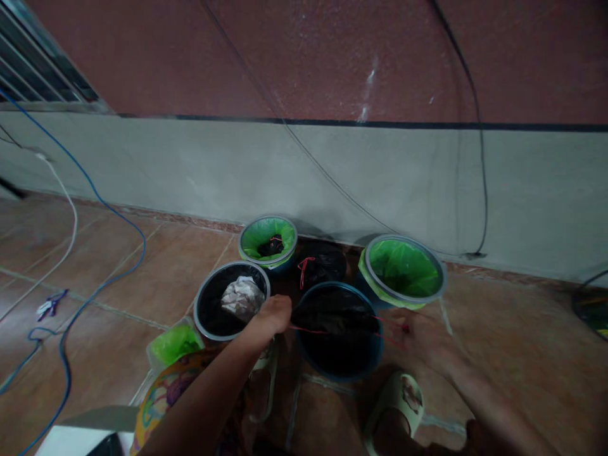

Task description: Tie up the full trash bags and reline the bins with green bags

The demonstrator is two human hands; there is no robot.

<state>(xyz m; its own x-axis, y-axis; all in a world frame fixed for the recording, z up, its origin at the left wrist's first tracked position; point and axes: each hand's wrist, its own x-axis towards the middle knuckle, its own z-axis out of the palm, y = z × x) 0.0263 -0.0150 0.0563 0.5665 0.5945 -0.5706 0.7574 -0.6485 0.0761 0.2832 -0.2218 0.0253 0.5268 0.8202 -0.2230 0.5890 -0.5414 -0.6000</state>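
Note:
A black garbage bag (335, 310) sits in a blue-rimmed trash bin (339, 375) in front of me, its red drawstring (311, 330) stretched across the opening. My left hand (277, 313) is closed on the drawstring at the bin's left side. My right hand (412, 330), somewhat blurred, is closed on the drawstring at the right side. Just behind this bin lies a tied black garbage bag (325, 261) with a red tie. Left of my left hand, a grey-rimmed bin (203, 327) has a black liner with a crumpled whitish bundle (242, 299) inside.
Two bins with green liners, one at back left (247, 229) and one at right (403, 269), stand near the wall. A clear container with green material (175, 345) lies left. A blue cable (90, 304) and keys (51, 305) are on the tiled floor (513, 342).

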